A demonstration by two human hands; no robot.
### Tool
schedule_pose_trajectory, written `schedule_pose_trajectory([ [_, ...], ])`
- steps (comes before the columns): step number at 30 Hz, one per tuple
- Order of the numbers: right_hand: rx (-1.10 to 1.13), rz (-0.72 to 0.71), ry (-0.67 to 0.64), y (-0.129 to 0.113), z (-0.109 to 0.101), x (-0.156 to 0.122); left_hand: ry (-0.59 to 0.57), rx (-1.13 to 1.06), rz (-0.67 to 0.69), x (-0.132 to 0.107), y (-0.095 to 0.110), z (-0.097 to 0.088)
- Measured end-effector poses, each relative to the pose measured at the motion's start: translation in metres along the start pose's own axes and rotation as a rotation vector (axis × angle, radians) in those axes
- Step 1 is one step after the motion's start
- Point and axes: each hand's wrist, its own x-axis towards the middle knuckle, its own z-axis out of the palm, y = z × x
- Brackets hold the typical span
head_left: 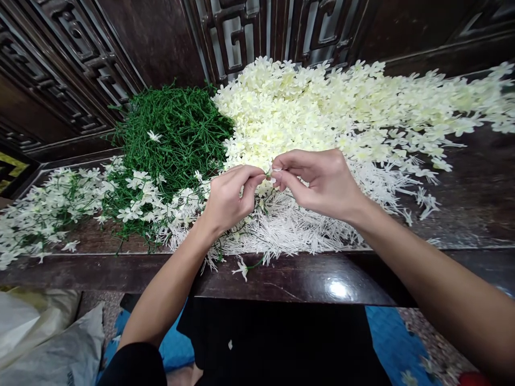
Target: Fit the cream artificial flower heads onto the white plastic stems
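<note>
My left hand [231,195] is closed in a pinch on a green plastic stem [267,176], of which only a small bit shows at the fingertips. Facing it, my right hand [324,179] pinches a small white flower part [276,170], mostly hidden by the fingers. The fingertips of both hands nearly meet. Below them spreads a heap of thin white stamen-like pieces [309,228]. Behind rises a big pile of cream artificial petals [289,107]. A mound of green plastic stems [173,134] stands to the left.
White flowers on green stems [52,198] lie along the left. One loose flower [242,269] rests on the front edge of the dark wooden bench [475,198]. A carved wooden panel [237,32] closes off the back. Sacks [76,343] sit on the floor at lower left.
</note>
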Motion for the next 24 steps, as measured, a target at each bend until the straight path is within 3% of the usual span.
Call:
schedule_pose_trajectory([
  [7, -0.073, 0.001, -0.005, -0.0004, 0.0009, -0.0012, 0.005, -0.008, 0.013, 0.0001, 0.0019, -0.001],
  [17, -0.122, -0.108, 0.019, -0.0007, 0.0026, -0.0025, 0.002, -0.005, 0.021, -0.0011, 0.0004, -0.0004],
  [24, -0.174, -0.294, 0.079, 0.0056, 0.0053, -0.0038, 0.019, 0.009, 0.034, -0.0027, 0.0022, 0.001],
])
